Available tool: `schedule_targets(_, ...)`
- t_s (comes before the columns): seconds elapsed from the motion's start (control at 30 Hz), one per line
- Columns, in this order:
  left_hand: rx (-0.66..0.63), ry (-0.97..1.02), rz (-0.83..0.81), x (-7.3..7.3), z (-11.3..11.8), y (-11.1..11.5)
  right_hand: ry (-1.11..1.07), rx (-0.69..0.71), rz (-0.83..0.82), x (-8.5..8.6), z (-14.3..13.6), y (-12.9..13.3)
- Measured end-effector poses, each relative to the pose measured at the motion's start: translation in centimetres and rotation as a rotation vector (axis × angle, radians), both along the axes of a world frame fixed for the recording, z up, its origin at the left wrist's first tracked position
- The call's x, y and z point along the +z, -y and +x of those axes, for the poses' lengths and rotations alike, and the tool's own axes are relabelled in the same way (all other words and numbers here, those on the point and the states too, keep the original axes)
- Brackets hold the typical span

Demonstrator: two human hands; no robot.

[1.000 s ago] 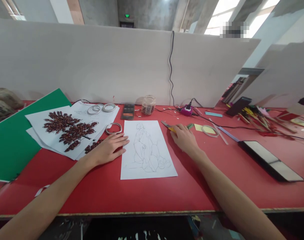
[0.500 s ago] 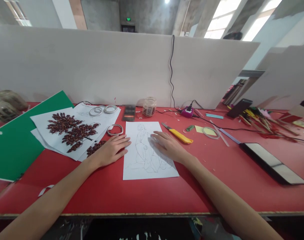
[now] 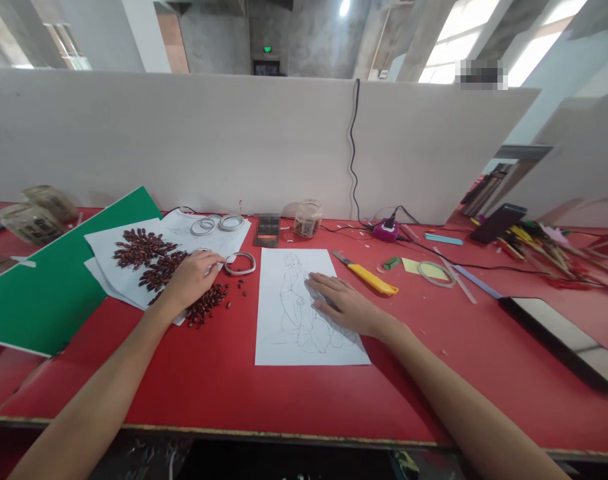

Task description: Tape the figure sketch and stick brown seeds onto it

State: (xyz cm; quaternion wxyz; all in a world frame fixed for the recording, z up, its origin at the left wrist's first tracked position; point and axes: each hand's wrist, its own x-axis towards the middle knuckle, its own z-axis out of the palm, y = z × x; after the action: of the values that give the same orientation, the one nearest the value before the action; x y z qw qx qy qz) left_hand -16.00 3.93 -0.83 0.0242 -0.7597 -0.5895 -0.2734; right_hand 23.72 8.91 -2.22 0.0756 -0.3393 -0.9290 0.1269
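Note:
A white sheet with a line drawing of figures (image 3: 279,333) lies on the red table. My right hand (image 3: 341,301) rests flat on its right half, fingers spread. Over the papers on the left, my left hand (image 3: 195,275) is raised with fingers curled and fingertips close together; what they hold, if anything, is too small to tell. Below it is a pile of dark brown seeds (image 3: 204,307), with a few loose ones beside it. A white roll of tape (image 3: 241,264) lies just right of that hand. Brown seeds form a branching shape (image 3: 143,248) on another sheet.
Right of the drawing lies a yellow utility knife (image 3: 371,279), its blade out. Behind stand a glass jar (image 3: 308,219) and a purple power adapter (image 3: 385,230). A green board (image 3: 49,300) is at left, a black-edged tablet-like object (image 3: 564,340) at right.
My left hand has lifted off the drawing's left edge and moved left over the seeds and papers, its fingers now curled. My right hand stays on the sheet. The view has shifted slightly.

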Motion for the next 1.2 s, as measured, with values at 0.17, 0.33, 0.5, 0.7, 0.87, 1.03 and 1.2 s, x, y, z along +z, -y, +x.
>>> schedule_targets(0.17, -0.098, -0.082, -0.057, -0.7, 0.9, -0.2, -0.014, 0.0, 0.015, -0.3, 0.1, -0.3)
schedule_targets(0.33, -0.136, -0.068, -0.078, -1.4, 1.2, -0.5, -0.043, -0.008, 0.039, -0.5, 0.3, -0.6)
schedule_targets(0.5, -0.105, 0.005, -0.054, -1.4, 2.7, -0.7, -0.087, 0.0, 0.081, -0.5, 0.4, -0.5)
schedule_targets(0.7, -0.16, 0.37, -0.165, 0.8, 7.0, 0.8, -0.33, -0.003, 0.098, 1.3, -2.2, 1.6)
schedule_targets(0.87, -0.293, 0.574, -0.31, 1.9, 10.7, 1.4, -0.564, -0.001, 0.019, 3.4, -6.1, 3.0)
schedule_targets(1.03, -0.257, 0.613, -0.287, 1.6, 12.2, 1.1, -0.665, 0.006, 0.064, 3.0, -7.7, 2.7)
schedule_targets(1.2, -0.256, 0.58, -0.239, 0.7, 11.9, 0.9, -0.637, -0.017, 0.068, 1.8, -7.6, 2.7)
